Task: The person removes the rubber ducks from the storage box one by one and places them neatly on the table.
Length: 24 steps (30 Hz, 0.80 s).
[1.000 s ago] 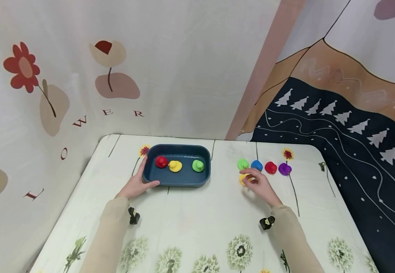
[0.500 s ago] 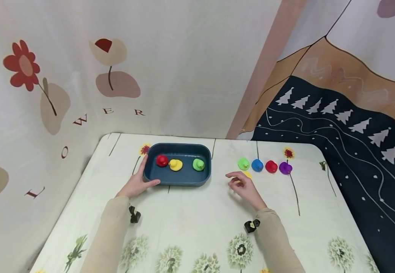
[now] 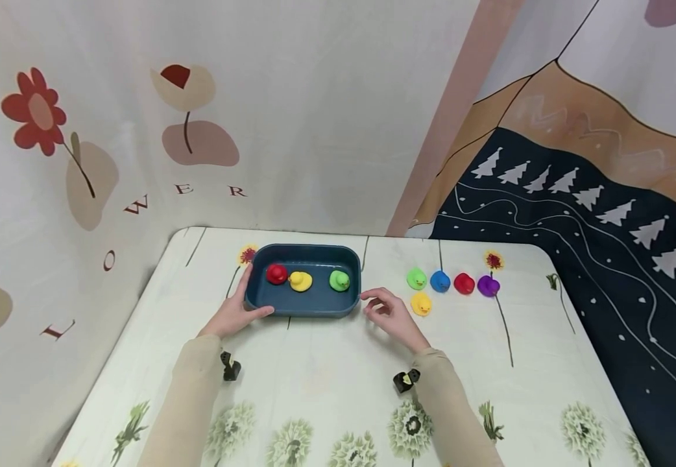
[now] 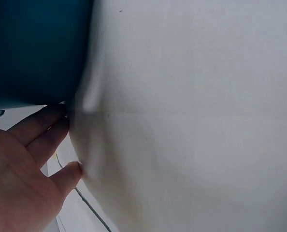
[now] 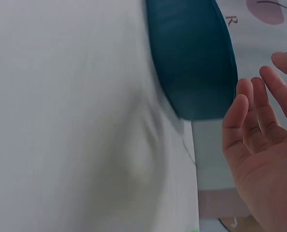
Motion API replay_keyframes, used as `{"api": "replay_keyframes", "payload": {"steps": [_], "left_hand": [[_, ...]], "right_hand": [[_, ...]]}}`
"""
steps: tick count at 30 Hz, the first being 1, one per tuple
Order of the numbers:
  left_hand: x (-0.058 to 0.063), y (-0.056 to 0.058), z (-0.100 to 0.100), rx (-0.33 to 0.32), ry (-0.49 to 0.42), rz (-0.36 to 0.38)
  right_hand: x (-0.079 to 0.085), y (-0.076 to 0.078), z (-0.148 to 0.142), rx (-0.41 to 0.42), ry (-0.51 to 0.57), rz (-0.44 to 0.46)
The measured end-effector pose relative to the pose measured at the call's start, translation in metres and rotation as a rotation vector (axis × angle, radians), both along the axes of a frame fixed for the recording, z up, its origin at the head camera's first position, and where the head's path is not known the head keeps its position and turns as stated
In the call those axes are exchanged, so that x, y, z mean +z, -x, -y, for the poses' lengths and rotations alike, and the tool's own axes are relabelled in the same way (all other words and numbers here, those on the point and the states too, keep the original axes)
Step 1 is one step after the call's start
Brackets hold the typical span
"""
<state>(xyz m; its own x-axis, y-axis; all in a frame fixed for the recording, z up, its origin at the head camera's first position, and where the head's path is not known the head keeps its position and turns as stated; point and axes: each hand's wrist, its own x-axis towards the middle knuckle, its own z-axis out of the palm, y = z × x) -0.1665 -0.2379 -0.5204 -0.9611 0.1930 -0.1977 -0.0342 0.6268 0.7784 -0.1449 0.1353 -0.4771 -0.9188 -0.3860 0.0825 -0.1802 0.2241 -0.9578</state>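
Note:
My left hand (image 3: 234,316) rests against the left end of a dark blue tray (image 3: 326,312), its thumb along the near side and its fingers extended at the left wall. In the left wrist view, fingertips lie right at the base of the tray. A red duck (image 3: 276,274), a yellow duck (image 3: 300,281) and a green duck (image 3: 339,281) sit inside. Just off the tray's right end hovers my right hand (image 3: 393,316), fingers loosely bent and nothing between them. The right wrist view shows its palm and parted fingers beside the tray wall (image 5: 194,63).
Right of the right hand, a green duck (image 3: 416,279), a blue duck (image 3: 440,281), a red duck (image 3: 464,283) and a purple duck (image 3: 488,286) stand in a row. A yellow duck (image 3: 421,304) is in front of the green one. A flower-print cloth (image 3: 314,389) covers the table.
My right hand has moved left from the yellow duck on the table to the tray's right end, leaving that duck in place. The left hand and the tray have stayed put.

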Motion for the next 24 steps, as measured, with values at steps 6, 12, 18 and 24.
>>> {"api": "replay_keyframes", "payload": {"steps": [6, 12, 18, 24], "left_hand": [[0.0, 0.001, 0.001, 0.002, 0.009, 0.004], [-0.001, 0.001, 0.001, 0.002, 0.007, 0.008], [-0.002, 0.001, 0.001, 0.002, 0.003, 0.001], [-0.002, 0.001, 0.0, 0.002, 0.008, -0.001]], "right_hand": [[0.006, -0.001, 0.018, 0.029, 0.05, -0.002], [0.014, 0.004, 0.032, 0.044, 0.05, -0.009], [0.021, 0.014, 0.043, 0.053, 0.104, 0.017], [-0.002, 0.036, 0.054, 0.01, 0.1, 0.05]]}}
